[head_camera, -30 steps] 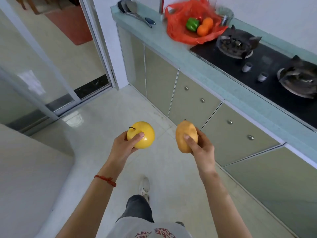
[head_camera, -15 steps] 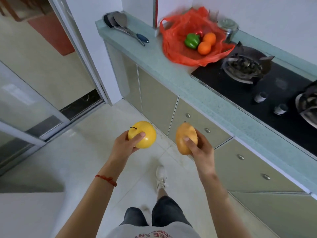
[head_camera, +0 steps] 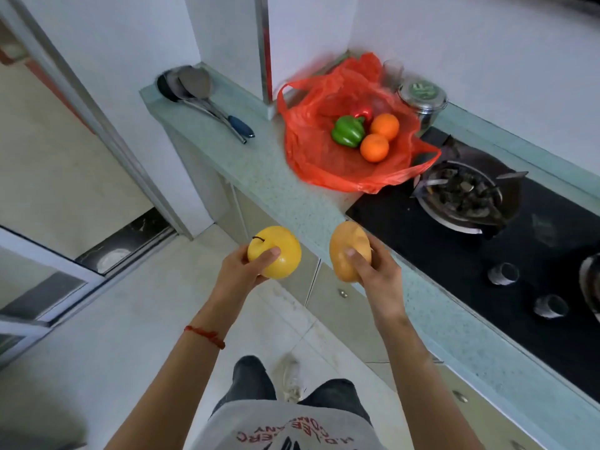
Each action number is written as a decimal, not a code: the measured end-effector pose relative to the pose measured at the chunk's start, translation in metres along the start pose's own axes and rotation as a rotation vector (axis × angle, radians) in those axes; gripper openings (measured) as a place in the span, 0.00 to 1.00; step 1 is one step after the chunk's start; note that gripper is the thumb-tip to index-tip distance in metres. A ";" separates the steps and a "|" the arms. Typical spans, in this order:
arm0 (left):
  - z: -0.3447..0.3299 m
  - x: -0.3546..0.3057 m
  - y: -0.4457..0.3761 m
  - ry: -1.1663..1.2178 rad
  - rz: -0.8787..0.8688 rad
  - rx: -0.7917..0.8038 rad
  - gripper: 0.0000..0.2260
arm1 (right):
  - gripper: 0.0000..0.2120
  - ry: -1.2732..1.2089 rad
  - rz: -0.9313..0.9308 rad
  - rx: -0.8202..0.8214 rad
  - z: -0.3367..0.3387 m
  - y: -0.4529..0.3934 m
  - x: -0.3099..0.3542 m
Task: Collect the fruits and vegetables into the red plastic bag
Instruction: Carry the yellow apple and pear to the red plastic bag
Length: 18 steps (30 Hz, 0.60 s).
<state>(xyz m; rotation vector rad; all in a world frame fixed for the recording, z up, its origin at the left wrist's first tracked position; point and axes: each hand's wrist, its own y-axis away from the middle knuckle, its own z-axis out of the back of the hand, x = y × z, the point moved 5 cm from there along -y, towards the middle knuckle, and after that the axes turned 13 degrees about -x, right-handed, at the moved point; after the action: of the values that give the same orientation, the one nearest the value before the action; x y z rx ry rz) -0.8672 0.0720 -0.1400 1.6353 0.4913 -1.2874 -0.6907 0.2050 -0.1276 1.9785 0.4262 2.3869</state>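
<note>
From the head view, the left hand (head_camera: 242, 271) grips a smooth, round yellow apple (head_camera: 275, 251), and the right hand (head_camera: 373, 274) clasps an oval, matte orange-yellow fruit (head_camera: 347, 248). Both are held in front of the speckled counter (head_camera: 259, 167), well short of the crinkled red plastic bag (head_camera: 311, 151) lying open on it.

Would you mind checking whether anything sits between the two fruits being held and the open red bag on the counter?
Nothing visible does. The yellow apple and mango face bare counter before the red bag, whose mouth lies open.
</note>
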 end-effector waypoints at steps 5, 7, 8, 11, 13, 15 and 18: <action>-0.035 -0.020 -0.048 -0.032 0.008 0.036 0.15 | 0.24 -0.021 0.001 -0.035 -0.014 -0.043 0.011; -0.051 -0.028 -0.069 -0.073 0.001 0.062 0.14 | 0.24 -0.036 -0.017 -0.068 -0.018 -0.059 0.012; -0.059 -0.033 -0.080 -0.097 -0.019 0.080 0.12 | 0.23 -0.045 -0.023 -0.086 -0.020 -0.067 0.013; -0.083 -0.049 -0.114 -0.179 -0.103 0.152 0.08 | 0.22 -0.079 -0.040 -0.146 -0.027 -0.091 0.016; -0.100 -0.057 -0.138 -0.181 -0.081 0.210 0.07 | 0.21 -0.087 -0.050 -0.200 -0.033 -0.106 0.019; -0.115 -0.067 -0.161 -0.180 -0.033 0.276 0.05 | 0.22 -0.098 -0.060 -0.266 -0.040 -0.121 0.024; -0.137 -0.081 -0.195 -0.216 -0.015 0.368 0.10 | 0.21 -0.122 -0.072 -0.356 -0.051 -0.138 0.030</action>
<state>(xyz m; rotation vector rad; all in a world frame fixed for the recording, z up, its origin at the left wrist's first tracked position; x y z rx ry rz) -0.9771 0.2978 -0.1541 1.7622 0.1391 -1.6153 -0.7681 0.3329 -0.1366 1.8953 0.0600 2.1055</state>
